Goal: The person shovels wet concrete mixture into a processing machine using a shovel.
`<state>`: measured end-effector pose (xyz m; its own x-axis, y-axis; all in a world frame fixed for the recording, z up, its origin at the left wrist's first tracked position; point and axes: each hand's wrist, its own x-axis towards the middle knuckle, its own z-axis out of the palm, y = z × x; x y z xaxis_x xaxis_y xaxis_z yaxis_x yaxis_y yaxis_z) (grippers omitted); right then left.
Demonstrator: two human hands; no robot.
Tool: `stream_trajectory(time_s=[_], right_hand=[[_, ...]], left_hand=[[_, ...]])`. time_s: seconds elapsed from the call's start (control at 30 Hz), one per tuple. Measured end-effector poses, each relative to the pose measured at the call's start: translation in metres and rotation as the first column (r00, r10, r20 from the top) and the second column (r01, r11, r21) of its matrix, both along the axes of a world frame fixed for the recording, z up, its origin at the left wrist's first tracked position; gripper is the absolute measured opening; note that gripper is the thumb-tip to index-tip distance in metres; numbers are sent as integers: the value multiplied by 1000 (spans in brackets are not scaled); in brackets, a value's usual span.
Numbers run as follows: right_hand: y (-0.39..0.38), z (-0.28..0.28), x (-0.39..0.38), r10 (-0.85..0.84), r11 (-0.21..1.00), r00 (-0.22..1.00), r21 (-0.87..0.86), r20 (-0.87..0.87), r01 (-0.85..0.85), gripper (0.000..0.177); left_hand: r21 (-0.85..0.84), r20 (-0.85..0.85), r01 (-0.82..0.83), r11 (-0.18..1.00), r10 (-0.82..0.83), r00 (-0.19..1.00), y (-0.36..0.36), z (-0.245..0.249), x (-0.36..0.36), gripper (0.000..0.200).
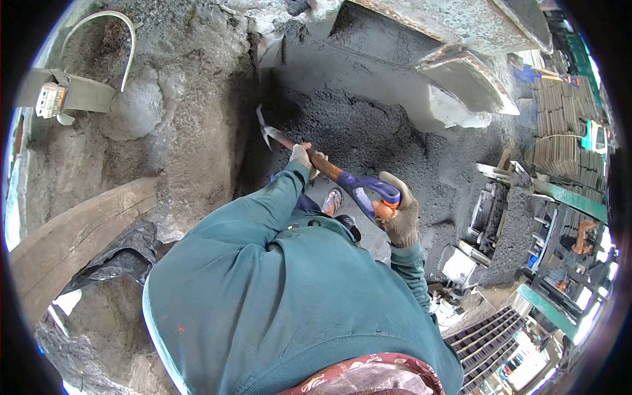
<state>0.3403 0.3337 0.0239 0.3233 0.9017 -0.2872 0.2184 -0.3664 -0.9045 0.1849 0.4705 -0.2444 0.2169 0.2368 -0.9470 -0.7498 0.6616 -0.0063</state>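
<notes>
Across the middle of the head view I hold a shovel with a wooden shaft and a blue-purple D-shaped grip. My left hand, in a worn glove with bare fingertips showing, is wrapped round the shaft close to the blade. Around the D-grip closes my right hand, also gloved. The metal blade is seen nearly edge-on, beside a rough wall on the left. Dark, damp, grainy material lies in a heap just beyond the shovel.
A metal chute juts in at the upper right. Stacked boards stand at the far right, near metal frames and another person. A curved wooden beam lies at left. My sandalled foot shows below the shaft.
</notes>
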Motion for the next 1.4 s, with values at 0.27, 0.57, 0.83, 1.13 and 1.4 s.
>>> stream_trajectory(time_s=[0.27,0.57,0.83,1.13,1.4], right_hand=[[51,-101,0,16,992,993,-120,-115,-30,58],[0,-58,6,-261,961,912,-176,-317,214,51],[79,-139,12,-385,923,767,-239,-514,303,24],[-37,-62,3,-603,787,632,-233,-487,572,48],[-180,78,-4,-756,478,347,-106,-555,872,56]], left_hand=[[-38,67,258,965,-255,965,47,-82,12,18],[-188,-64,123,974,-138,988,-20,-69,3,23],[146,79,258,955,-272,959,34,-90,4,17],[-166,153,403,900,-380,912,-20,-50,48,31],[-123,130,561,819,-547,827,-67,-52,79,40]])
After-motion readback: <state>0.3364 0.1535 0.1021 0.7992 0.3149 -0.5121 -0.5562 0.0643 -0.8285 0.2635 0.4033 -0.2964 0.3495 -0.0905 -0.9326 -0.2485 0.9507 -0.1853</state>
